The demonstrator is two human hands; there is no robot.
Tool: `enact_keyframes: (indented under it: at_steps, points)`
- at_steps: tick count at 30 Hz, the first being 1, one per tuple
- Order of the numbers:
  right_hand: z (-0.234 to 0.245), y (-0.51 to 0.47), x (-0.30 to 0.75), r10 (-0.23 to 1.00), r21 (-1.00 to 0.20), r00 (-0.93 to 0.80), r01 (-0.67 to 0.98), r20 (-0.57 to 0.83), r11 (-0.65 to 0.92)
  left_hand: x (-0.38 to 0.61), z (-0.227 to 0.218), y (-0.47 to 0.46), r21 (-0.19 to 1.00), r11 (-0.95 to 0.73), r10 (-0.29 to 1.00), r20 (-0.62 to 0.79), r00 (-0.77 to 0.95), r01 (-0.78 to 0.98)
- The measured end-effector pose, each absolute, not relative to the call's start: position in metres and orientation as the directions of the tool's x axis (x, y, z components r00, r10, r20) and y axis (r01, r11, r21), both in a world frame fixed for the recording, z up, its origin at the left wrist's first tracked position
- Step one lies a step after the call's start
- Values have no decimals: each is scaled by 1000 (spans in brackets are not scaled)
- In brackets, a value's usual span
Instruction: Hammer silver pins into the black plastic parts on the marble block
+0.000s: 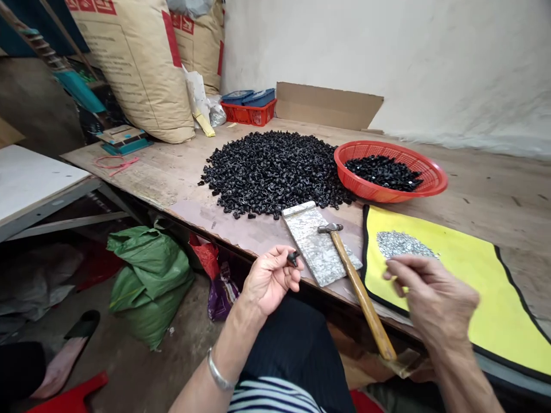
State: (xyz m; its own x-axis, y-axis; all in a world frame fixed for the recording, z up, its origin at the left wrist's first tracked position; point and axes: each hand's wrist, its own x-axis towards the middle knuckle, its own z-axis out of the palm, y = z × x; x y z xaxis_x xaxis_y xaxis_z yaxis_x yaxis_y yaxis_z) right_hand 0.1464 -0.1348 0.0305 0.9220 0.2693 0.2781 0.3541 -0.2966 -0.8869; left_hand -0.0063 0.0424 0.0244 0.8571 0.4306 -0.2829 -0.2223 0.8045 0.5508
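Between thumb and fingers, my left hand [271, 275] pinches a small black plastic part [293, 258] in front of the table edge. My right hand [439, 298] is above a yellow mat [465, 241], close to a heap of tiny silvery metal pieces [402, 244]. Its fingers are pinched together; whether they hold a piece is hidden. A worn metal plate [307, 241] lies just beyond my left hand. Across the plate rests the head of a hammer [359, 292], its wooden handle reaching over the table edge. Behind is a large pile of black plastic parts [275, 169].
A red plastic basket [396, 196] with more black parts stands right of the pile. Farther back are a red crate [249, 115] with blue lids, a cardboard strip [327, 106] and large paper sacks [133, 69]. A green sack [148, 281] sits on the floor, near another person's foot [62, 364].
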Motion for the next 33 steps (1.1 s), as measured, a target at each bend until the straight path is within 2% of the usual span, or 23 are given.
enact_keyframes:
  at_steps: [1, 2, 3, 5, 8, 11, 19, 25, 33]
  points:
    - [35, -129, 130, 393, -953, 910, 226, 133, -201, -8, 24, 34, 532, 817, 426, -299, 854, -221]
    - [38, -122, 115, 472, -984, 880, 120, 45, -131, -8, 23, 27, 529, 818, 434, -311, 845, -226]
    - [39, -116, 102, 542, -994, 840, 56, -3, -93, -9, 22, 20, 538, 810, 450, -317, 835, -232]
    - [38, -106, 84, 595, -998, 804, 37, -2, -53, -9, 20, 9, 581, 779, 481, -313, 819, -236]
    - [31, -95, 74, 600, -999, 799, 47, 47, 16, -10, 18, -1, 643, 729, 518, -294, 803, -235]
    - [25, -88, 73, 591, -999, 806, 1, 29, 48, -10, 18, -6, 673, 698, 552, -288, 783, -245]
    - [19, -83, 76, 606, -989, 785, -145, -127, -21, -5, 13, -9, 740, 631, 615, -291, 733, -235]
    - [22, -82, 82, 661, -944, 687, -313, -301, -104, -6, 9, -8, 796, 577, 639, -301, 708, -182]
    - [30, -91, 80, 690, -967, 682, -225, -244, -119, -11, 7, -3, 820, 553, 547, -220, 808, -151]
